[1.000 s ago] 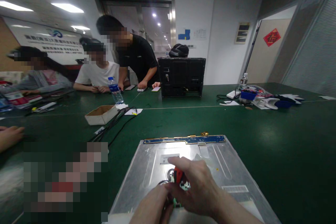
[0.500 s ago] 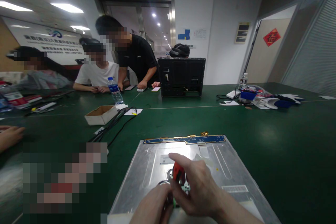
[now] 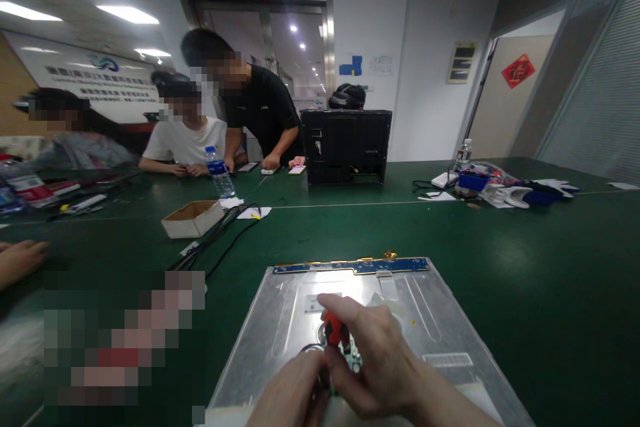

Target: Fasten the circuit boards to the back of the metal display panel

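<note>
Nearest, the left hand (image 3: 293, 383) reaches in low over the silver metal panel (image 3: 453, 330), its fingers curled down out of sight; whether they pinch anything I cannot tell. To its right, the right hand (image 3: 380, 347) grips a red-and-black handle (image 3: 335, 329), probably a screwdriver's, with the index finger stretched out past it. Good work here calls for the tool held square to the surface under light, even pressure, the left hand steadying without knocking the green circuit board (image 3: 356, 355) partly showing by the right fingers. The panel lies on the green table (image 3: 500, 247) under both hands, spreading left, right and far of them. Along its far edge runs a blue circuit strip (image 3: 350, 268); well beyond stands a black casing (image 3: 347, 143).
</note>
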Tool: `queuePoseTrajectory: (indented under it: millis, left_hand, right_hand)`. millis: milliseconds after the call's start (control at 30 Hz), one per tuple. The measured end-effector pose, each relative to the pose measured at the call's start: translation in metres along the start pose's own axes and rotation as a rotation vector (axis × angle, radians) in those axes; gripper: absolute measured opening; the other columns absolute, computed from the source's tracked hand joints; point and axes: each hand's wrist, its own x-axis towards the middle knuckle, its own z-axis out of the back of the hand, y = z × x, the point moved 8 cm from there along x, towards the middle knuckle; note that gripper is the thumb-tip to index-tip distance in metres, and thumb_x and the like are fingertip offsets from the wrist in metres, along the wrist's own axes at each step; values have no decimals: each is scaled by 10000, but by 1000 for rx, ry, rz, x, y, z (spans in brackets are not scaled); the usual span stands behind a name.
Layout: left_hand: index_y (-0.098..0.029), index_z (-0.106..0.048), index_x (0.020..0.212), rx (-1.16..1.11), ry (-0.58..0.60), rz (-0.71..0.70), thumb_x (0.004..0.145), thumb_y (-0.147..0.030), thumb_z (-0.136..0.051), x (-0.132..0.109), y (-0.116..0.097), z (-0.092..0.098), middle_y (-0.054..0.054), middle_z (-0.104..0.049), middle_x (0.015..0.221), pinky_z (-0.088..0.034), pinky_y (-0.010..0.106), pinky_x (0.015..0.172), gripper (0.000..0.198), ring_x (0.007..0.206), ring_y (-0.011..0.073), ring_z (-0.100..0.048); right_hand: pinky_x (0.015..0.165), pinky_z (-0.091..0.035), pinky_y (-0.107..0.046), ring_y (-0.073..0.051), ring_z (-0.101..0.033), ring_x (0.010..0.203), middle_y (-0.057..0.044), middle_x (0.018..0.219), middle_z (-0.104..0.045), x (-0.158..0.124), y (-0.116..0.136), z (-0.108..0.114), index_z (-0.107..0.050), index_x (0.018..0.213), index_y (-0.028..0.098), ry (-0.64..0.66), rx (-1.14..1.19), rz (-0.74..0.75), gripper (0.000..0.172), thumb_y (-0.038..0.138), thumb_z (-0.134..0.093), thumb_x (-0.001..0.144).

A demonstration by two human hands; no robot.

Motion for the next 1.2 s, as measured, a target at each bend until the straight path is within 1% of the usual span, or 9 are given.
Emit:
queuePoseTrajectory:
  millis: [167, 367, 467, 567, 633, 800, 1033, 1100, 1200]
  left_hand:
    - [-218, -594, 1018, -17, 43, 43, 888, -208, -521, 0, 3, -2, 91, -708, 925, -588, 291, 719, 150, 776, 227, -689]
    - [-215, -572, 1001, -5, 53, 2, 872, -154, -496, 1, -6, 3, 78, -700, 911, -581, 272, 701, 161, 769, 209, -688]
    - [-210, -577, 1048, 15, 45, -8, 869, -158, -504, 1, -5, 1, 90, -709, 952, -589, 291, 728, 200, 796, 218, -694]
    - [-208, -585, 1003, 24, 32, 3, 859, -168, -516, 1, -2, 0, 90, -714, 930, -593, 301, 737, 164, 768, 220, -689]
    - [-210, -585, 972, 29, 31, 7, 855, -166, -515, 1, -2, 0, 84, -715, 903, -595, 294, 725, 143, 745, 219, -690]
    - [-229, -587, 1037, 55, -3, -40, 849, -137, -522, 2, -7, 4, 69, -728, 939, -601, 275, 732, 220, 804, 227, -727]
    - [-213, -585, 1113, 99, -11, -41, 864, -150, -509, -5, 4, -2, 98, -736, 1004, -609, 304, 756, 268, 862, 238, -739]
    - [-213, -580, 1125, 86, -39, -51, 861, -155, -502, -5, 3, -3, 100, -735, 996, -609, 308, 752, 281, 856, 238, -737]
    - [-222, -579, 1038, 40, -63, -65, 860, -163, -485, -3, 0, -2, 79, -722, 909, -603, 291, 683, 210, 750, 215, -715]
  right_hand:
    - [535, -455, -304, -199, -634, 772, -78, 958, -662, 1, 0, 1, -384, 1394, 155, -6, -27, -10, 598, 144, -467, 802]
    - [472, -398, -290, -176, -584, 659, -55, 881, -633, 1, 2, 1, -386, 1348, 150, -51, -105, 0, 523, 149, -459, 830]
    - [469, -391, -281, -160, -570, 614, -46, 874, -641, 1, 1, 2, -401, 1311, 170, -77, -139, -1, 444, 162, -460, 871]
    - [471, -386, -271, -154, -575, 599, -29, 848, -653, 2, -1, 1, -433, 1255, 201, -73, -153, -9, 357, 184, -464, 900]
    - [467, -372, -267, -156, -582, 592, -9, 799, -650, 2, -1, 1, -447, 1225, 214, -75, -155, -4, 312, 207, -467, 914]
    - [468, -360, -267, -143, -579, 548, 12, 745, -651, 1, 0, 2, -463, 1192, 217, -96, -168, 0, 233, 320, -471, 983]
    - [476, -394, -274, -164, -610, 603, -16, 793, -666, 1, -1, 1, -462, 1236, 212, -90, -157, -3, 292, 387, -472, 1002]
    - [488, -418, -285, -181, -627, 652, -40, 853, -675, 1, -2, 0, -441, 1297, 203, -52, -138, -18, 364, 359, -495, 972]
    - [530, -475, -308, -205, -652, 744, -75, 946, -681, 2, -1, -1, -383, 1393, 177, 2, -71, -21, 520, 259, -506, 895]
